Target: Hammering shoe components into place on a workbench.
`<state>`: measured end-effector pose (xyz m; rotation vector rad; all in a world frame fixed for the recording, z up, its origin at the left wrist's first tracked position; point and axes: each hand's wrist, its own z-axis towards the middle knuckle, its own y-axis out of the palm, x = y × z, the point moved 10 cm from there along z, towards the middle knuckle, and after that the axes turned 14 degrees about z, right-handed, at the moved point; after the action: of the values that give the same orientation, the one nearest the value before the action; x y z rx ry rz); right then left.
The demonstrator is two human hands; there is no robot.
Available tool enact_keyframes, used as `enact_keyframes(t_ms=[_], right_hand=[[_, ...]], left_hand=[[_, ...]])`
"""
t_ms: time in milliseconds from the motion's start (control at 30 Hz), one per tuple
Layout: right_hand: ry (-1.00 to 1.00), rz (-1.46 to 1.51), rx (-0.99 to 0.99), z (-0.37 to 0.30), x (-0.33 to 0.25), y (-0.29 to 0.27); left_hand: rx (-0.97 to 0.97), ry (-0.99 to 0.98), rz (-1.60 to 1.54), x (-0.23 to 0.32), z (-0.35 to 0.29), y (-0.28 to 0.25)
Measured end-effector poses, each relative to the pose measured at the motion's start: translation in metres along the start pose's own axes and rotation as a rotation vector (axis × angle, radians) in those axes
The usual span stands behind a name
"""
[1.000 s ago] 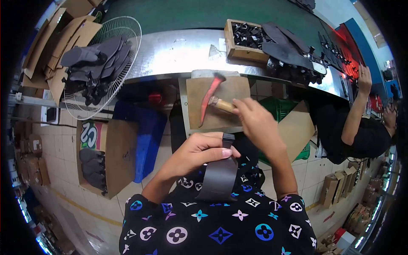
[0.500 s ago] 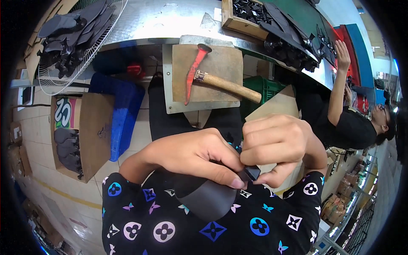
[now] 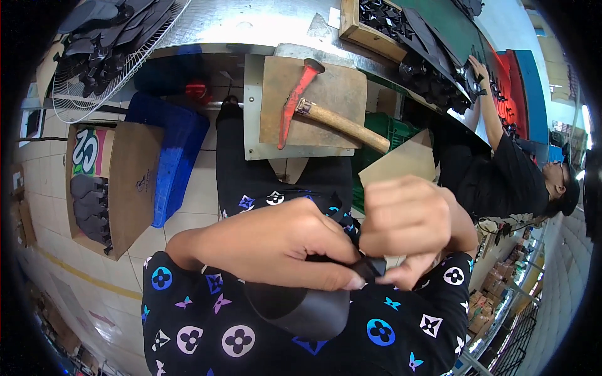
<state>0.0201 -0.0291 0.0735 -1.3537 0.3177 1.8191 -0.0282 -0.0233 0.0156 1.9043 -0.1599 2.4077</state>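
Note:
My left hand (image 3: 282, 244) is closed round a black sandal sole (image 3: 307, 310), held low against my patterned shirt. The sole's smooth rounded end sticks out below my palm, and its other end is hidden by my fingers. By my left thumb tip, a small black strap piece (image 3: 370, 268) stands out from the sole. Curled over it, my right hand (image 3: 407, 219) has its thumb below the strap piece and its fingers above. Motion blurs those fingers, and the exact contact cannot be made out.
Ahead, a hammer (image 3: 342, 124) with a red head lies on a tan board (image 3: 345, 88). Left are a wire basket (image 3: 59, 109) of black soles, a cardboard box (image 3: 135, 188) and a blue bin (image 3: 179, 163). A wooden tray (image 3: 376, 34) holds small black parts. A co-worker (image 3: 508, 169) reaches over the bench.
My right hand has shifted slightly and blurred. The sole has moved a little lower in view. The co-worker's raised hand has come down to the black parts on the bench.

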Motion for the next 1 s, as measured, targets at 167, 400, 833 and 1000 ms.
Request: enact_keyframes(t_ms=[167, 400, 833, 1000], right_hand=[[0.041, -0.022, 0.301, -0.027, 0.029, -0.029], [0.035, 0.345, 0.582, -0.047, 0.056, -0.012], [0.094, 0.187, 0.964, -0.073, 0.047, -0.016], [0.142, 0.312, 1.111, -0.106, 0.064, -0.015]], left_hand=[[0.173, -0.155, 0.159, -0.007, -0.005, -0.021], [0.295, -0.266, 0.282, -0.016, -0.009, -0.023], [0.555, -0.09, 0.683, 0.004, 0.01, -0.034], [0.43, -0.435, 0.252, -0.05, 0.03, -0.037]])
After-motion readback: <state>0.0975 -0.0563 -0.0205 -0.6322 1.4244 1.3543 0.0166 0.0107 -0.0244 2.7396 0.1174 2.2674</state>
